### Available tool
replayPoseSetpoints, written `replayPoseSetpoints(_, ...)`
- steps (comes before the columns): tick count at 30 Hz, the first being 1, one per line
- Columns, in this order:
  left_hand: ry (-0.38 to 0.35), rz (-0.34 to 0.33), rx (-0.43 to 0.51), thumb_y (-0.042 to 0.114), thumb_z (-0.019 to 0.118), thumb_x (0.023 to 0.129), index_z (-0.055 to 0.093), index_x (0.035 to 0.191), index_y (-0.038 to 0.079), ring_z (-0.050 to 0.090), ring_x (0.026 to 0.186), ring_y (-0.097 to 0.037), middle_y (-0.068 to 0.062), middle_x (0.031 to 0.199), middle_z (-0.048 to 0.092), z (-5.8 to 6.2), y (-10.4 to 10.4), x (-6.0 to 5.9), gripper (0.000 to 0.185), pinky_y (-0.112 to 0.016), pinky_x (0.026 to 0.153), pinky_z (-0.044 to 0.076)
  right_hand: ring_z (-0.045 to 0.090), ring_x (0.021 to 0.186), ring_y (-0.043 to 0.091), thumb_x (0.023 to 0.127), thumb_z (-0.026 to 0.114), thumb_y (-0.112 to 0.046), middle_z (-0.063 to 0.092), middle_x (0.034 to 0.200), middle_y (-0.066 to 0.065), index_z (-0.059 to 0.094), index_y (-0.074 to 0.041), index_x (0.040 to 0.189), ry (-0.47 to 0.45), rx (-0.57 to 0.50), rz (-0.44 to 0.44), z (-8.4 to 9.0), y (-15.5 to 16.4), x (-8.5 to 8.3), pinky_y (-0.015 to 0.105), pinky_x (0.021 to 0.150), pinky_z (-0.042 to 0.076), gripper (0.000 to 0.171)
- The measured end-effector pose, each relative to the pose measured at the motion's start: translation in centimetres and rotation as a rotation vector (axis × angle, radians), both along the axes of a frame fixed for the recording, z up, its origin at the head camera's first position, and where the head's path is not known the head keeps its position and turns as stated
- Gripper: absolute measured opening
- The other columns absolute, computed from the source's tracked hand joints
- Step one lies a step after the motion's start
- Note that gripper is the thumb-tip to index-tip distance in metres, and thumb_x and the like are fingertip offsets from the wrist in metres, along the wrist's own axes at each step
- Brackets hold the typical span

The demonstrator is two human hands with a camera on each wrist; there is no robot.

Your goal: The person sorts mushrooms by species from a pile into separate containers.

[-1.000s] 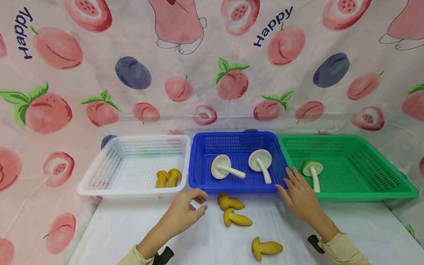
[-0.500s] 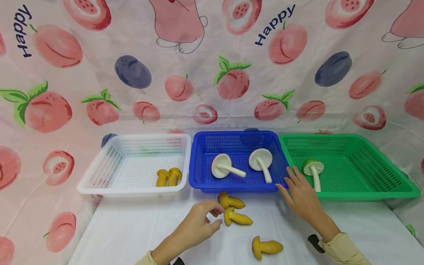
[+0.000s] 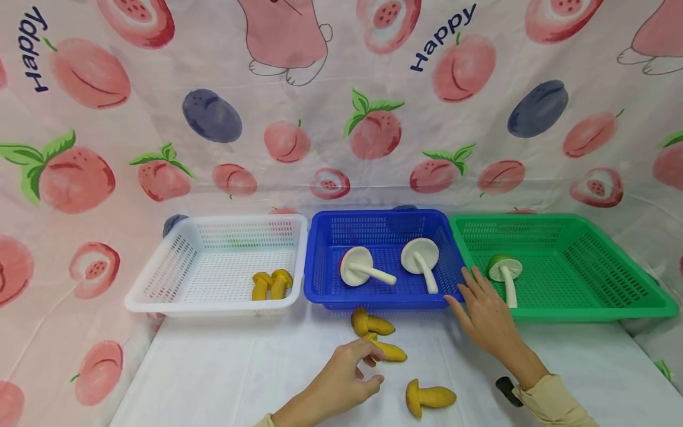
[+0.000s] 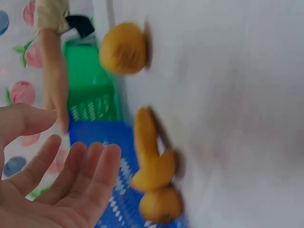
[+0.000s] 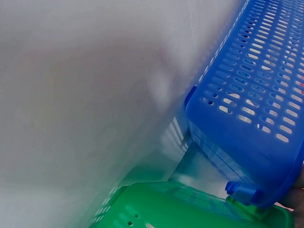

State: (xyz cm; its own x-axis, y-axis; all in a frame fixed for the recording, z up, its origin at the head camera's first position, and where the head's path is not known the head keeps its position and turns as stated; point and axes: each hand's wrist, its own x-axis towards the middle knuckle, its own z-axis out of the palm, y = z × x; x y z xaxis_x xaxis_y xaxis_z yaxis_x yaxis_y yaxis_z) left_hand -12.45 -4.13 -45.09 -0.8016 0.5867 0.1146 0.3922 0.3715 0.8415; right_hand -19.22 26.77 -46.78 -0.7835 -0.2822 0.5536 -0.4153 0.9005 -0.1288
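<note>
My left hand (image 3: 347,379) hovers with loosely bent fingers over the white cloth, its fingertips overlapping a yellow toy mushroom (image 3: 392,352); nothing is in its grasp. Just behind lies another yellow mushroom with a browner cap (image 3: 372,324), and a third yellow mushroom (image 3: 431,398) lies nearer the front. In the left wrist view, thumb and fingers (image 4: 107,166) are spread apart, with the mushrooms beyond them. My right hand (image 3: 487,317) rests with extended fingers where the blue basket (image 3: 373,301) meets the green basket (image 3: 592,314). Only a sliver of it shows in the right wrist view.
A white basket (image 3: 213,308) at left holds two yellow mushrooms (image 3: 280,284). Two white-stemmed mushrooms (image 3: 357,266) lie in the blue basket, and a green-capped mushroom (image 3: 507,274) in the green one. A fruit-print cloth (image 3: 341,154) hangs behind the row.
My left hand has moved rightward and toward the front, from beside the white basket to the middle yellow mushroom. The right hand has stayed at the basket rims.
</note>
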Motion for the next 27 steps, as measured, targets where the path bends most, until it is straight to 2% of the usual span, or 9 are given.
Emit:
replayPoseSetpoints(4, -0.057, -0.044, 0.014, 0.01, 0.071, 0.082, 0.064, 0.108, 0.01, 0.058, 0.094, -0.009, 0.003, 0.105, 0.061, -1.2, 1.2, 0.4, 0.026, -0.017, 0.069, 0.051, 0.037, 0.127, 0.047, 0.093, 0.057, -0.032, 0.048, 0.131, 0.032, 0.065, 0.014, 0.1, 0.001, 0.004, -0.004, -0.1, 0.0, 0.0, 0.051, 0.109, 0.026, 0.046)
replayPoseSetpoints(10, -0.205, -0.085, 0.022, 0.011, 0.074, 0.08, 0.062, 0.111, 0.015, 0.052, 0.095, -0.004, 0.011, 0.113, 0.052, -2.5, 2.9, 0.9, 0.033, -0.017, 0.073, 0.05, 0.038, 0.127, 0.047, 0.093, 0.058, -0.032, 0.048, 0.131, 0.032, 0.066, 0.013, 0.1, 0.01, 0.006, -0.004, -0.2, 0.0, 0.0, 0.052, 0.108, 0.027, 0.046)
replayPoseSetpoints(13, -0.244, -0.093, 0.022, 0.01, 0.075, 0.078, 0.062, 0.111, 0.015, 0.049, 0.094, -0.002, 0.011, 0.112, 0.05, -3.3, 3.8, 1.1, 0.036, -0.017, 0.073, 0.049, 0.038, 0.127, 0.047, 0.093, 0.057, -0.033, 0.048, 0.131, 0.031, 0.066, 0.013, 0.101, 0.008, 0.007, -0.008, -0.2, 0.1, 0.0, 0.054, 0.107, 0.029, 0.047)
replayPoseSetpoints(20, -0.24, -0.099, 0.003, 0.008, 0.078, 0.074, 0.063, 0.111, 0.014, 0.044, 0.084, 0.001, 0.01, 0.105, 0.047, -4.8, 5.5, 1.5, 0.04, -0.016, 0.071, 0.044, 0.039, 0.126, 0.047, 0.093, 0.058, -0.033, 0.048, 0.13, 0.032, 0.066, 0.013, 0.1, 0.01, 0.008, -0.009, -0.4, 0.1, -0.1, 0.055, 0.105, 0.031, 0.047)
replayPoseSetpoints(27, -0.16, -0.088, -0.051, 0.008, 0.08, 0.072, 0.065, 0.105, 0.013, 0.046, 0.094, 0.0, 0.01, 0.103, 0.05, -5.5, 6.8, 1.4, 0.037, -0.018, 0.08, 0.044, 0.038, 0.127, 0.047, 0.094, 0.056, -0.034, 0.049, 0.13, 0.032, 0.066, 0.013, 0.099, 0.026, -0.001, 0.004, -0.6, 0.2, 0.0, 0.052, 0.107, 0.03, 0.048)
